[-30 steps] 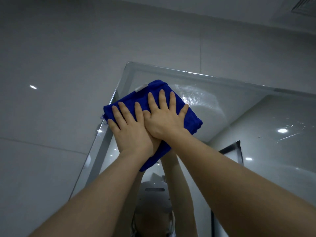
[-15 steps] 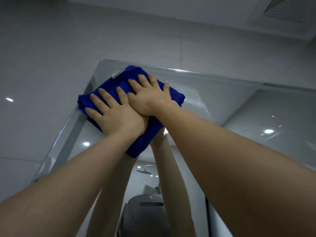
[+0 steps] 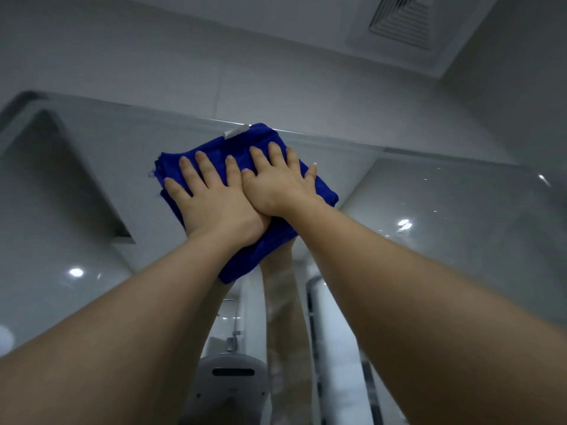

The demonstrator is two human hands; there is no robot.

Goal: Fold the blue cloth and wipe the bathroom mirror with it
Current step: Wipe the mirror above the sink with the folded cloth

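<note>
Folding is complete. Left hand (image 3: 211, 204) and right hand (image 3: 277, 182), fingers flat, press the blue cloth (image 3: 322, 191) against the mirror (image 3: 429, 210) near its top edge; wiping remains.

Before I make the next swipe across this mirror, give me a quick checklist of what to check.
1. Cloth folded: ok, the cloth is a layered pad.
2. Hands flat: ok, the left hand and right hand press it with straight fingers.
3. Cloth against the mirror: ok.
4. Top edge reached: ok, the cloth's upper corner meets it.
5. Tag tucked in: not ok, the white tag sticks out on top.
6. Glass to the right clean: cannot tell.
</note>
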